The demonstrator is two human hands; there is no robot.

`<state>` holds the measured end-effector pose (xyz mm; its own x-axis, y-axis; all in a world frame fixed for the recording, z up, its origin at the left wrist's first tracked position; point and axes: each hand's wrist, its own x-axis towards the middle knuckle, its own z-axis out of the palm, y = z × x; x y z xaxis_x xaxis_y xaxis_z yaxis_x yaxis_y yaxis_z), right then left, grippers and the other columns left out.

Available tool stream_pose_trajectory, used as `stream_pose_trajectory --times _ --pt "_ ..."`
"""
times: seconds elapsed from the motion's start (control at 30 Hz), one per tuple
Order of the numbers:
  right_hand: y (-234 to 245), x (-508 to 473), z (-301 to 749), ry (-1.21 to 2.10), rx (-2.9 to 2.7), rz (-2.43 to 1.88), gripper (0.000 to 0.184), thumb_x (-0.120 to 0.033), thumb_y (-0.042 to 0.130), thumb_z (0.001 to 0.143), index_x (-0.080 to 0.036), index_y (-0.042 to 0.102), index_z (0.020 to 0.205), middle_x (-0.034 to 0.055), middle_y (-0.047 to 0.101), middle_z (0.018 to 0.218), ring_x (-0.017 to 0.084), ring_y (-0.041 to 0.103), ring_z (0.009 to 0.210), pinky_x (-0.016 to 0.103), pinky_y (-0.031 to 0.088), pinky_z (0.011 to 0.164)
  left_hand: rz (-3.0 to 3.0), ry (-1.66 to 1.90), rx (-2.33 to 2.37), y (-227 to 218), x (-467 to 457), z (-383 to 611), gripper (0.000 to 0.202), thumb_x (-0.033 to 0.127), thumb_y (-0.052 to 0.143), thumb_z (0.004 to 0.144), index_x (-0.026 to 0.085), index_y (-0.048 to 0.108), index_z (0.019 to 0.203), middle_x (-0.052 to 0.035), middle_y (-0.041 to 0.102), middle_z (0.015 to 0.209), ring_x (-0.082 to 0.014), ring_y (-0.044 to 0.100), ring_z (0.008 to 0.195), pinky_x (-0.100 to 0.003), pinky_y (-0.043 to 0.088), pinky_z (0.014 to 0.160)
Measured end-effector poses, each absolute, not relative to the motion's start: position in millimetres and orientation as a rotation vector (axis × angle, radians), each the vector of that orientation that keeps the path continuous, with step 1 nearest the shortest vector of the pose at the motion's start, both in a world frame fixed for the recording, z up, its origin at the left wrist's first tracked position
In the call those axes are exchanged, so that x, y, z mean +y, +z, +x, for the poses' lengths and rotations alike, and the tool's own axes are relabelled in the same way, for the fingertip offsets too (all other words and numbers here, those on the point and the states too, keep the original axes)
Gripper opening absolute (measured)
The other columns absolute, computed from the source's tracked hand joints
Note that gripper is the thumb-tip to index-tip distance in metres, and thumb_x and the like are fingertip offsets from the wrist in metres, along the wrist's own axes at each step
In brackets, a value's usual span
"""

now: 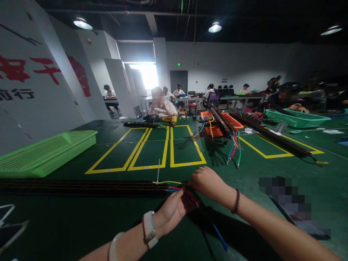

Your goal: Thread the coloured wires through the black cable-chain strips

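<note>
A long black strip assembly (81, 188) lies across the near left of the green table, with coloured wires coming from its right end. My left hand (174, 210), palm up, is closed around the red and blue wires (191, 197). A blue wire (220, 237) hangs on past it toward the near edge, ending in a metal lug. Just above, my right hand (209, 183) is closed in a pinch beside the end of a yellow-green wire (170, 182); its fingertips hide what they hold. A white cable tie (158, 170) stands up from the strip, its tail pointing upward.
At left is a green basket (54, 152). Yellow tape outlines (146, 167) mark the table. An orange basket (236, 121) bears wired strips; another strip (272, 134) lies right. A pixelated dark object (296, 206) is near my right arm. People sit beyond.
</note>
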<state>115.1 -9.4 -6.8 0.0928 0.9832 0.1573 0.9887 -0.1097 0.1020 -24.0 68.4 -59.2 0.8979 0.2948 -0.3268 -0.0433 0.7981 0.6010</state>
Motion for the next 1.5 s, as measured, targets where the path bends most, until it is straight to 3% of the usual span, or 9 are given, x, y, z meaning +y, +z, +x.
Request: stream_pose_trajectory --times 0.17,0.33,0.47,0.7,0.9,1.2,1.3,1.4,1.5 --pt "7 -23 84 -0.178 -2.153 -2.323 0.042 -0.049 0.047 0.089 -0.015 0.067 0.074 0.0085 0.064 0.068 0.021 0.059 0.065 0.031 0.039 0.062 0.624 0.158 0.520 -53 66 -26 0.022 0.024 0.051 0.086 0.011 0.057 0.069 -0.0047 0.060 0.066 -0.0117 0.056 0.060 -0.028 0.045 0.070" --pt "3 -25 72 -0.169 -2.228 -2.399 0.019 -0.029 0.055 0.086 -0.017 0.068 0.080 0.0084 0.066 0.074 0.024 0.061 0.071 0.034 0.042 0.063 0.611 0.175 0.546 -59 68 -24 0.018 0.026 0.053 0.085 0.011 0.058 0.075 -0.0059 0.062 0.073 -0.0137 0.059 0.068 -0.029 0.046 0.074" --pt "3 -23 75 -0.087 -2.238 -2.444 0.013 -0.017 0.056 0.082 -0.017 0.069 0.078 0.0089 0.066 0.075 0.024 0.062 0.070 0.033 0.043 0.062 0.616 0.154 0.510 -64 69 -23 0.022 0.028 0.051 0.087 0.011 0.059 0.077 -0.0087 0.064 0.078 -0.0165 0.061 0.076 -0.033 0.045 0.080" --pt "-7 -15 98 -0.402 -1.981 -2.537 0.014 -0.017 0.054 0.085 -0.012 0.067 0.081 0.0123 0.065 0.076 0.024 0.062 0.070 0.032 0.044 0.060 0.688 0.188 0.390 -59 68 -26 0.019 0.027 0.048 0.088 0.011 0.058 0.089 -0.0087 0.063 0.083 -0.0180 0.061 0.076 -0.036 0.045 0.079" --pt "-13 -10 105 -0.285 -1.971 -2.547 0.019 -0.016 0.050 0.086 -0.018 0.068 0.081 0.0088 0.065 0.074 0.025 0.063 0.066 0.031 0.045 0.055 0.685 0.182 0.452 -61 72 -24 0.023 0.029 0.051 0.087 0.007 0.058 0.089 -0.0095 0.061 0.080 -0.0156 0.059 0.074 -0.032 0.045 0.077" --pt "-19 -8 101 -0.002 -2.043 -2.620 0.029 -0.024 0.046 0.089 -0.014 0.069 0.076 0.0138 0.066 0.074 0.025 0.065 0.068 0.029 0.046 0.056 0.747 0.140 0.475 -55 71 -28 0.024 0.033 0.047 0.088 0.012 0.054 0.078 -0.0027 0.054 0.068 -0.0125 0.055 0.062 -0.030 0.045 0.073" --pt "-6 -10 108 -0.070 -1.883 -2.666 0.043 -0.041 0.042 0.092 -0.013 0.068 0.073 0.0141 0.065 0.071 0.024 0.065 0.067 0.027 0.044 0.056 0.739 0.142 0.507 -55 71 -28 0.021 0.032 0.049 0.087 0.012 0.053 0.079 -0.0026 0.054 0.067 -0.0127 0.055 0.062 -0.029 0.044 0.070" --pt "17 -15 114 -0.199 -1.667 -2.627 0.053 -0.050 0.033 0.094 -0.014 0.066 0.072 0.0113 0.064 0.069 0.022 0.064 0.067 0.026 0.042 0.056 0.709 0.179 0.503 -57 71 -27 0.016 0.027 0.051 0.086 0.012 0.054 0.081 -0.0035 0.057 0.071 -0.0127 0.056 0.063 -0.029 0.045 0.069" --pt "33 -23 108 -0.188 -1.668 -2.489 0.046 -0.049 0.035 0.094 -0.017 0.063 0.075 0.0064 0.063 0.068 0.019 0.062 0.065 0.024 0.038 0.054 0.687 0.193 0.469 -59 72 -26 0.012 0.024 0.054 0.084 0.012 0.056 0.080 -0.0042 0.059 0.073 -0.0139 0.057 0.066 -0.031 0.045 0.070"
